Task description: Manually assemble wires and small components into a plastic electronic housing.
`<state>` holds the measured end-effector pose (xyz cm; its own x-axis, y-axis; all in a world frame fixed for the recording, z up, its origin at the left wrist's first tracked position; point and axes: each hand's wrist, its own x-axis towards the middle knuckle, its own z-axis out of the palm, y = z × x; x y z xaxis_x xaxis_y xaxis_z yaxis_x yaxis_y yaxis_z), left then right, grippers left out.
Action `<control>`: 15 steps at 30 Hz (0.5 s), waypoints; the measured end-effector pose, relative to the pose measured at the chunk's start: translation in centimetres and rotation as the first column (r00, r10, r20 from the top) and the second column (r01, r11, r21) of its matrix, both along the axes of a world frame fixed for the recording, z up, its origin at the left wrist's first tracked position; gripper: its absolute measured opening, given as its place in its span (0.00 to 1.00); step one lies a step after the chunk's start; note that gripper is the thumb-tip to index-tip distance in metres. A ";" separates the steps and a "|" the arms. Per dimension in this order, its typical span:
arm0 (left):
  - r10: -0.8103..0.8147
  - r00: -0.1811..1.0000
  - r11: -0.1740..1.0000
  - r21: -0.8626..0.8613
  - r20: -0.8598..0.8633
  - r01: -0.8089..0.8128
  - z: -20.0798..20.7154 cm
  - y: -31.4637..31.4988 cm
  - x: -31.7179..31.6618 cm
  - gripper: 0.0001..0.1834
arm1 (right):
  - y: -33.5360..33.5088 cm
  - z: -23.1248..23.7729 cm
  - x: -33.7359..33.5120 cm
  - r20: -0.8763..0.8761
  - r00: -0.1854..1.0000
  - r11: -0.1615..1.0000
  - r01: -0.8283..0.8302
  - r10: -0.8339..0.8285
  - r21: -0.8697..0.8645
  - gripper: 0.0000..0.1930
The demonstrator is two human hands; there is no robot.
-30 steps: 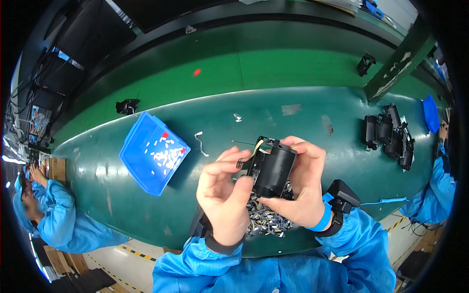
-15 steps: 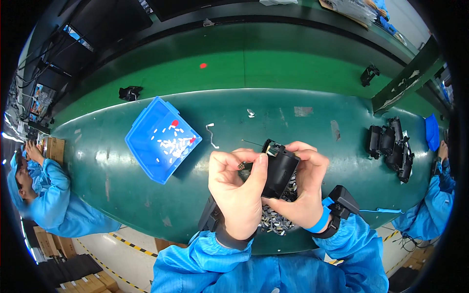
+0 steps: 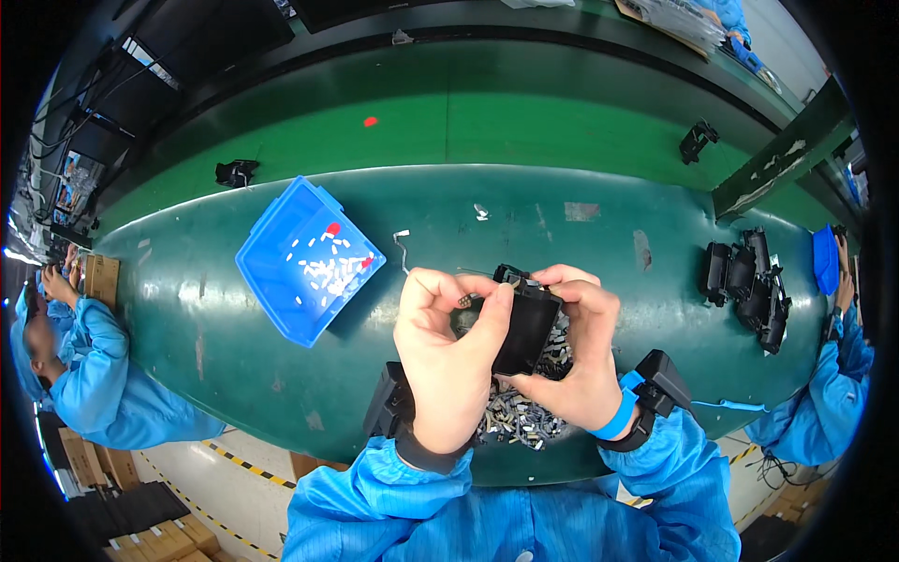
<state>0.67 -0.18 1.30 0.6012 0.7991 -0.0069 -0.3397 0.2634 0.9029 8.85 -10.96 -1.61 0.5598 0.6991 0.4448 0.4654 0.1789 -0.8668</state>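
Observation:
In front of me, both hands grip a black plastic housing point(image 3: 526, 335) with a smooth, slightly curved face, tilted above the bench. My left hand point(image 3: 448, 365) is closed, its thumb pressing the upper left corner. A small dark connector-like piece point(image 3: 464, 301) pokes out by its curled fingers, and a thin wire shows just above them. My right hand point(image 3: 588, 361) wraps the housing's right side, fingers at the top edge and thumb underneath. The inside of the housing is mostly hidden. Below it lies a heap of small metallic parts point(image 3: 524, 420).
A blue bin point(image 3: 265, 267) with small white pieces and red spots stands left on the green bench. Beside it lies a thin white-tipped cable point(image 3: 403, 248). Several black housings point(image 3: 746, 273) are grouped at right; single ones lie farther back. Co-workers sit at both sides.
The housing has moved slightly left and turned so its smooth face shows more squarely. Both hands have shifted a little left with it, keeping their grip.

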 end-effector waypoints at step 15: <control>-0.215 0.977 0.966 0.150 0.005 0.212 -1.2 -1.3 -1.2 0.18 | 0.0 -0.3 0.6 -0.070 0.995 0.991 0.081 -0.073 0.106 0.42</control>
